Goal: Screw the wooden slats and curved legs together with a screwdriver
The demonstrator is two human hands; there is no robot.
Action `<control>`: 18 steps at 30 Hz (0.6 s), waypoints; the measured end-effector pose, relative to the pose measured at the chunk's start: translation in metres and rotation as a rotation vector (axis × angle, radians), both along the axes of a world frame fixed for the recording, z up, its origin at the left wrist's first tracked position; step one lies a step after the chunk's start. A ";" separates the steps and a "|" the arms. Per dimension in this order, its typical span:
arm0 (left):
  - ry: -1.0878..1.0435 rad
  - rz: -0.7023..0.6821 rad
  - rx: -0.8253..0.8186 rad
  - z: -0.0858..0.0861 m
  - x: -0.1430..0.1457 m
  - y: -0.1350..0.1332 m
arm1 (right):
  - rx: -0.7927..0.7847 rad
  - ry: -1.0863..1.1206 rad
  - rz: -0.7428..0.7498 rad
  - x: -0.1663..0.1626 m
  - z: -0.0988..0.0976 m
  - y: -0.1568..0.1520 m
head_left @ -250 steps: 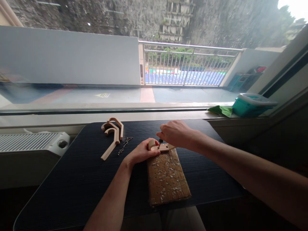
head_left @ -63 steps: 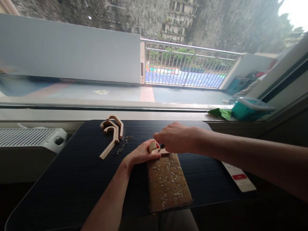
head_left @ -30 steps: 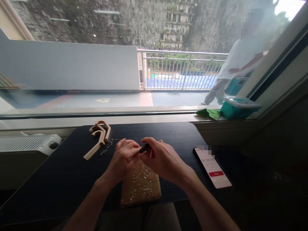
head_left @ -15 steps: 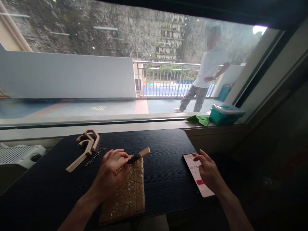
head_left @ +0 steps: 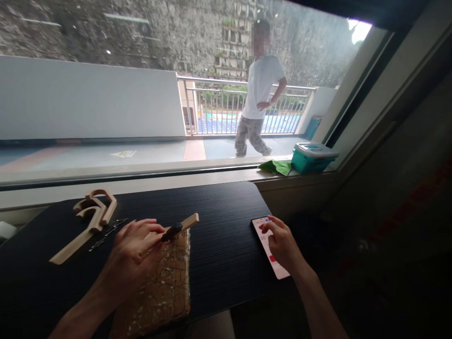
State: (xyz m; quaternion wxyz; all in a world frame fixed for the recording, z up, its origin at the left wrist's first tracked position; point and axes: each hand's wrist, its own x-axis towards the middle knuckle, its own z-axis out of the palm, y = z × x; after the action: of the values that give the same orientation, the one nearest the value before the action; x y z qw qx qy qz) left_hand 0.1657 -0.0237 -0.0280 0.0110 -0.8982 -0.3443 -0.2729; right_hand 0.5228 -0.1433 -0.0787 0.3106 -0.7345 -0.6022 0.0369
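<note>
My left hand is closed round a small black-handled tool and a light wooden piece that sticks out to the right of it. Under that hand lies a worn, pitted wooden board on the dark table. My right hand rests over a white phone at the table's right edge, fingers bent, fingertips touching its lit screen.
Curved wooden pieces and a few thin nails lie at the table's left. A teal box and a green cloth sit on the sill. Outside the window a person in a white shirt walks along the terrace.
My right hand let go of the tool and went right to the phone. My left hand now holds the tool and the wooden piece. The view swung right, and the person outside walked leftward.
</note>
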 end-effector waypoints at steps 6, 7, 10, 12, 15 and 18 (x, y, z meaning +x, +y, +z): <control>-0.009 0.006 0.005 0.004 0.008 -0.001 | 0.071 0.045 -0.067 0.002 0.004 -0.030; -0.009 0.008 0.004 0.006 0.009 -0.001 | 0.085 0.050 -0.069 0.001 0.004 -0.035; -0.001 0.010 -0.007 0.009 0.012 -0.002 | 0.118 0.052 -0.064 -0.004 0.000 -0.049; 0.001 0.011 -0.016 0.010 0.013 -0.002 | 0.134 0.052 -0.057 -0.008 -0.004 -0.060; -0.008 0.010 -0.019 0.011 0.013 -0.002 | 0.159 0.041 -0.073 -0.013 -0.010 -0.080; -0.008 0.007 -0.022 0.010 0.012 -0.002 | 0.187 0.028 -0.106 -0.015 -0.017 -0.101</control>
State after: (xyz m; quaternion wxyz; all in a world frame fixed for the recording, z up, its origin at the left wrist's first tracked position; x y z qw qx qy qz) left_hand 0.1777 -0.0254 -0.0177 0.0009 -0.8959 -0.3506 -0.2728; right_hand 0.5078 -0.2439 -0.0958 0.3878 -0.7327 -0.5587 -0.0255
